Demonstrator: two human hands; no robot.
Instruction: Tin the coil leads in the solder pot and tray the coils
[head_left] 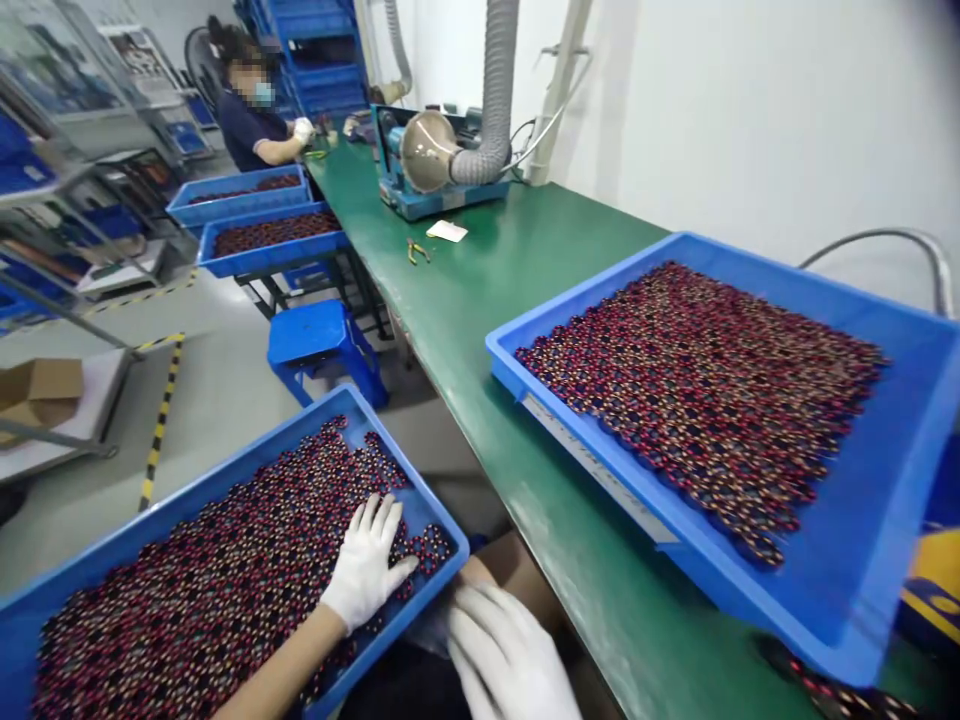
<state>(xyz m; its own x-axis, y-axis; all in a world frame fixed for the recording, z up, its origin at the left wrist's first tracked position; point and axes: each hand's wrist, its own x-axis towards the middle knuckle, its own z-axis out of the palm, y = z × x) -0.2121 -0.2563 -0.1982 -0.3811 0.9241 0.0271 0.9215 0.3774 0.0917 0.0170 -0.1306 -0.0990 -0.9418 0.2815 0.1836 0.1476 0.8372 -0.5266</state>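
Observation:
My left hand (365,567), in a white glove, lies palm down with fingers spread on a layer of small ring-like parts (225,540), dark with red and copper-coloured spots. They fill most of a blue tray (45,590) at the lower left. My right hand (510,655), also gloved, is just outside that tray's near right corner, over my lap. Its fingers are stretched out, and I see nothing held in it. On the green bench (487,420) to the right, another blue tray (600,445) holds many similar parts in a flat layer.
A blue stool (315,335) stands beyond the left tray. Pliers (417,250) and a white card (448,231) lie on the bench before a blue machine (431,195) with a grey hose (495,90). A masked co-worker (251,115) is at the far end, near more parts trays (274,245).

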